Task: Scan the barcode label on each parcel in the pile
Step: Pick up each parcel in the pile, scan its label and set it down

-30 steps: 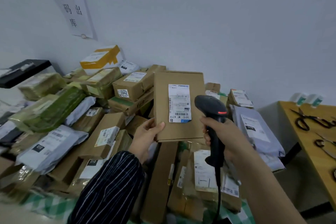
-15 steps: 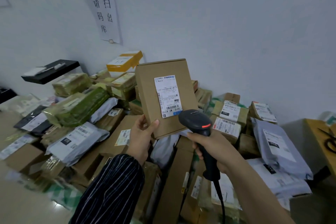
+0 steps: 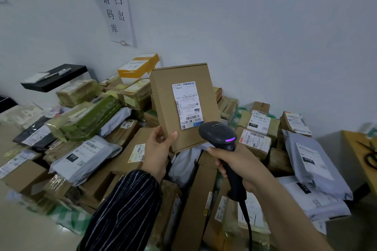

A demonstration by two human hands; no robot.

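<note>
Cardboard box (image 3: 184, 106) at frame centre looks light and stiff; my left hand (image 3: 158, 152) pinches its lower left corner, label (image 3: 187, 105) facing me, while my right hand (image 3: 237, 166) stays wrapped around the scanner (image 3: 220, 134).

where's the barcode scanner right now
In the head view the black barcode scanner sits right of centre, gripped in the right hand, its head just below the label on the held cardboard box.
</note>
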